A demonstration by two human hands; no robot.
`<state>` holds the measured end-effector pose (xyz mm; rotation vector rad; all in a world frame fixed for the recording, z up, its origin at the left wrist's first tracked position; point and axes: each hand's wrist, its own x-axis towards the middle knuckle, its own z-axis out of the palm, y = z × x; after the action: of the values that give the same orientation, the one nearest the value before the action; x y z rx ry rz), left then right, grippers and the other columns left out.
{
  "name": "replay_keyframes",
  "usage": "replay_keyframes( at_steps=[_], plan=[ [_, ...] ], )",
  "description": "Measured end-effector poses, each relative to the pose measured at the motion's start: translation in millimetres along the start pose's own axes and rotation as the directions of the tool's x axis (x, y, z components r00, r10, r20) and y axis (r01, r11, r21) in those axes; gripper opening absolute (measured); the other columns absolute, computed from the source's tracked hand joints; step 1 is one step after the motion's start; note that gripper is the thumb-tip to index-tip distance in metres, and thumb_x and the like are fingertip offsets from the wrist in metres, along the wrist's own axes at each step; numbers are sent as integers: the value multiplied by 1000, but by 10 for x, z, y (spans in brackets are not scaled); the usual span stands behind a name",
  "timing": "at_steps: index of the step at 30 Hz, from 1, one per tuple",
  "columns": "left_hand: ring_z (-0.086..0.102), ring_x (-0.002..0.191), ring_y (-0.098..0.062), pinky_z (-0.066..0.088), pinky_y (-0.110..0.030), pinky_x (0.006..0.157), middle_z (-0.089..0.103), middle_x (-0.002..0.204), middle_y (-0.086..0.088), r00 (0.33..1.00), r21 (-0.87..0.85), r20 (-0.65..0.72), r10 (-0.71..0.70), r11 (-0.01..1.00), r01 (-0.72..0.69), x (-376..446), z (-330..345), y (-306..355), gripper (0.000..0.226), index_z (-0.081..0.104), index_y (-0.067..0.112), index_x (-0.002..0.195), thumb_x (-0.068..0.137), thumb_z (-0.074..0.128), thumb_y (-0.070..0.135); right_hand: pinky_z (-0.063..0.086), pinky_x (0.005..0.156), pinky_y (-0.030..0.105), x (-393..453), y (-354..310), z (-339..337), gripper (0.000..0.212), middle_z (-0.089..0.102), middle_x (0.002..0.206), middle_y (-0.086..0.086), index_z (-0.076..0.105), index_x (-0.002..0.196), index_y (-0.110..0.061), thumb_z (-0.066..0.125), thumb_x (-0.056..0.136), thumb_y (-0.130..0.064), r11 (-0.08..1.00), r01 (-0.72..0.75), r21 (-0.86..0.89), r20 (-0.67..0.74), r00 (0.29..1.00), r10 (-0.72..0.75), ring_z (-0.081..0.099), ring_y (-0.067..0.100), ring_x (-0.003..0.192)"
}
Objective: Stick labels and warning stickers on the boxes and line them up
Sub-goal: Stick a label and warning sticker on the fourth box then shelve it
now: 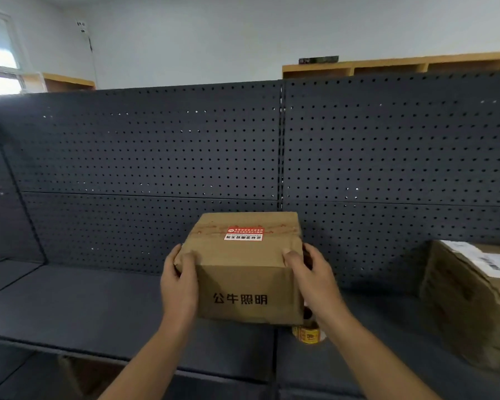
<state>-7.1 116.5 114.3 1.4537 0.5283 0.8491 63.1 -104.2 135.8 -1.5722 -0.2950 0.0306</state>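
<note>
The brown cardboard box with black printed characters (244, 272) sits squarely between the two hands, above the dark shelf (84, 307). The left hand (179, 287) clasps its left end and the right hand (312, 281) its right end, fingers (290, 256) curled over the top edges. Its long axis runs left to right; the printed side faces the person, and the red-and-white warning sticker (244, 234) lies on top. The labelled stack of boxes (471, 307) lies to the right, nearer the right hand.
</note>
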Motion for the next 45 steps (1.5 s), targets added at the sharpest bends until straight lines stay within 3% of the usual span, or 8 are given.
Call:
replay_keyframes(
  at_steps=[6, 12, 16, 22, 25, 30, 38, 45],
  plan=[
    [50, 107, 2, 42, -22, 77, 54, 136, 8, 995, -85, 96, -24, 996, 32, -435, 689, 117, 51, 42, 30, 153, 103, 53, 38, 52, 68, 19, -65, -61, -832, 14, 74, 104, -18, 66, 113, -43, 60, 101, -41, 999, 15, -32, -77, 997, -17, 69, -6, 87],
    [57, 116, -12, 54, -41, 92, 55, 135, 6, 976, -127, 209, -69, 987, 97, -800, 1322, 83, 45, 53, 34, 143, 99, 58, 43, 47, 70, 27, -75, -66, -1570, 20, 70, 108, -12, 68, 109, -42, 49, 105, -37, 997, -2, -83, -176, 984, -13, 63, 6, 99],
    [52, 112, -3, 48, -35, 89, 47, 134, 10, 959, -82, 270, -83, 991, 109, -1065, 1655, 3, 39, 53, 35, 137, 100, 55, 46, 46, 73, 25, -70, 62, -2027, 28, 67, 115, -13, 65, 123, -36, 43, 106, -37, 992, -34, -118, -206, 979, 9, 60, 4, 103],
    [50, 121, -10, 47, -40, 102, 43, 139, 10, 938, -11, 329, -106, 993, 116, -1339, 2058, -55, 46, 46, 39, 144, 100, 50, 49, 42, 71, 21, -110, 226, -2467, 26, 59, 102, -23, 59, 98, -46, 41, 108, -30, 987, -65, -149, -238, 971, 28, 52, -6, 92],
    [56, 115, -11, 53, -44, 99, 53, 134, 8, 909, -17, 390, -146, 986, 165, -1449, 2192, -74, 35, 46, 42, 138, 102, 48, 44, 43, 73, 20, -104, 371, -2655, 21, 61, 108, -21, 61, 115, -38, 43, 108, -32, 985, -68, -156, -254, 967, 26, 54, -5, 98],
    [51, 95, -1, 46, -27, 71, 45, 107, 21, 904, 11, 399, -152, 987, 161, -1531, 2344, -127, 35, 41, 35, 142, 107, 45, 32, 44, 81, 19, -103, 572, -2854, 32, 63, 119, -22, 57, 134, -36, 43, 107, -46, 967, -53, -250, -195, 981, 3, 55, -6, 110],
    [50, 97, 4, 44, -21, 71, 53, 117, 18, 876, 108, 437, -204, 979, 174, -1482, 2267, -478, 46, 36, 33, 153, 108, 44, 38, 46, 84, 16, -96, 840, -2879, 40, 66, 120, -18, 61, 135, -29, 47, 105, -50, 968, -103, -231, -131, 989, 74, 58, -5, 110],
    [51, 110, -15, 42, -28, 77, 53, 139, -1, 847, 208, 476, -237, 966, 154, -1393, 2185, -654, 53, 29, 33, 157, 107, 46, 41, 46, 84, 14, -73, 931, -2866, 48, 64, 123, -21, 57, 141, -30, 51, 101, -56, 971, -82, -226, -127, 990, 54, 58, -7, 111]
  ],
)
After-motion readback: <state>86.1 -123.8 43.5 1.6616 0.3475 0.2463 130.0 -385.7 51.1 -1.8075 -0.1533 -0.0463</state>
